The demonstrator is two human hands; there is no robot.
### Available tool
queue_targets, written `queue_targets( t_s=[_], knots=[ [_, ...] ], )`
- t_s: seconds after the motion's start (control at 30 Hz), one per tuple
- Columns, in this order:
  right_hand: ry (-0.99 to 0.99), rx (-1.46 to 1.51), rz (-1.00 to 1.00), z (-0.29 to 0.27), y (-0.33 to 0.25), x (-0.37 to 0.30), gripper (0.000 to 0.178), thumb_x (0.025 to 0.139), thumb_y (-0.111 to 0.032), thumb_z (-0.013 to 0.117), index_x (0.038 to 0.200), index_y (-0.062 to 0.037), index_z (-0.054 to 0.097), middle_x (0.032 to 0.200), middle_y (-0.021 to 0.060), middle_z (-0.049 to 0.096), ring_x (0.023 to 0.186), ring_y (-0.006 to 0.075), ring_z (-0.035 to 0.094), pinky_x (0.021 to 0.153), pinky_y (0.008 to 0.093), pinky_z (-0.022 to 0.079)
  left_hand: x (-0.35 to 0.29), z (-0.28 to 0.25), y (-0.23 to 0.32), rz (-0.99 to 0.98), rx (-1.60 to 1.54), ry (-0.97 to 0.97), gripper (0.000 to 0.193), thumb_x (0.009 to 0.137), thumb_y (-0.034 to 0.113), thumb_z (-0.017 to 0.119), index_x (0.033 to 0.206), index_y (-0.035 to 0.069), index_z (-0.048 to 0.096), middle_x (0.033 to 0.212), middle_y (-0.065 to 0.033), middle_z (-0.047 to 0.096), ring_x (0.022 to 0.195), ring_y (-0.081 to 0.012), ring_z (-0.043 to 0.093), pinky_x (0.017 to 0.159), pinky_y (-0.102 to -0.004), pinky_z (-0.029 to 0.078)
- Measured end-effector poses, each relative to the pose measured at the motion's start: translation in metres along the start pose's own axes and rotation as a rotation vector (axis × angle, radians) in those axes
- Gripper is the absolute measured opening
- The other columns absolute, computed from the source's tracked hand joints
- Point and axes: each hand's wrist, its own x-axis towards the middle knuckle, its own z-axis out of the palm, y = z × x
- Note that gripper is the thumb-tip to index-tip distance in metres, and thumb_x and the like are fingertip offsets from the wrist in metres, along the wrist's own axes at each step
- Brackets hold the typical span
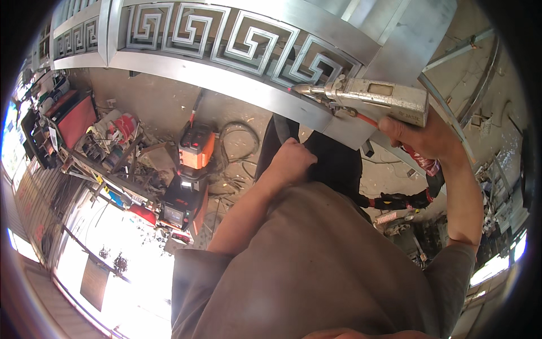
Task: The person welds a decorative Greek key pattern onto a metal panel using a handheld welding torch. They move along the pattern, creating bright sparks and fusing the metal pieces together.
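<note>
A metal panel (pixel 271 95) is running past the top edge. Upper right, a welding gun (pixel 387 97) is pointing across it, the right hand (pixel 424 135) grasping it, partly hidden. Centre, the left hand (pixel 296 161) is curling, its contents unclear.

Metal workshop — fretted panel (pixel 226 77), cluttered bench (pixel 113 179), cable coil (pixel 240 124)
</note>
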Motion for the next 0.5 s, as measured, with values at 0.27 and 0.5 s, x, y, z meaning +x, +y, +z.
queue_targets(
  t_s=[0.27,0.5],
  knots=[
    [0.029,-0.041,0.020,0.001,-0.001,-0.003,0.052,0.098,-0.028,0.084,0.140,-0.0025,0.065,0.117,0.0033,0.076,0.083,0.0073,0.062,0.070,0.0261,0.054,-0.001,0.007,-0.005,0.033,0.034,0.033,0.016,0.076,0.014,0.071,0.089,0.020,0.078,0.083,-0.0034,0.074,0.089,-0.0263,0.071,0.089,-0.0421,0.050],
    [0.059,-0.105,0.015,0.002,-0.003,-0.006,0.055,0.099,-0.027,0.082,0.143,0.0011,0.063,0.119,0.0041,0.075,0.096,0.0095,0.065,0.081,0.0270,0.055,-0.001,0.014,-0.005,0.021,0.006,0.092,0.013,0.080,0.015,0.069,0.087,0.020,0.078,0.083,-0.0038,0.074,0.089,-0.0256,0.072,0.089,-0.0412,0.049]
  ],
)
